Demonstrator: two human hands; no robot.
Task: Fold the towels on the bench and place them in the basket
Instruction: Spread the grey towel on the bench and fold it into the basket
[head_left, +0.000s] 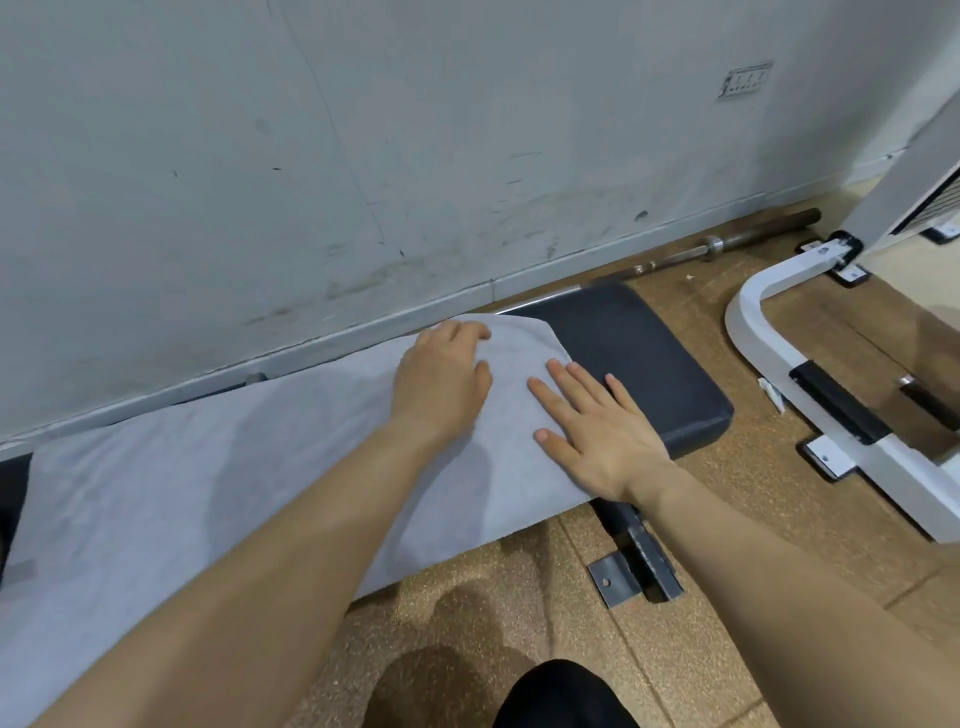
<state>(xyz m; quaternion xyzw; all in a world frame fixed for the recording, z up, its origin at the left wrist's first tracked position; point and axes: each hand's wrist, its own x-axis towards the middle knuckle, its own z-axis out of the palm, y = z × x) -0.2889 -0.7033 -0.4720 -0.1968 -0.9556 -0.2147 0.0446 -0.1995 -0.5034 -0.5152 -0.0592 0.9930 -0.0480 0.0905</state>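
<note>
Grey towel lies spread along the desk, from lower left to centre frame. My left hand sits on its far right corner, fingers bent, and I can't tell if it's pinching cloth. My right hand lies flat on the towel's right edge, fingers straight and spread. A barbell lies by the wall, upper right.

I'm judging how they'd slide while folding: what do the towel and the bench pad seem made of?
The towel looks like soft cotton terry, pale grey and matte: it drapes limply over the bench edge. The bench pad looks like padding under dark vinyl or leatherette, possibly leather: smooth, faintly shiny, with rounded edges.
</note>
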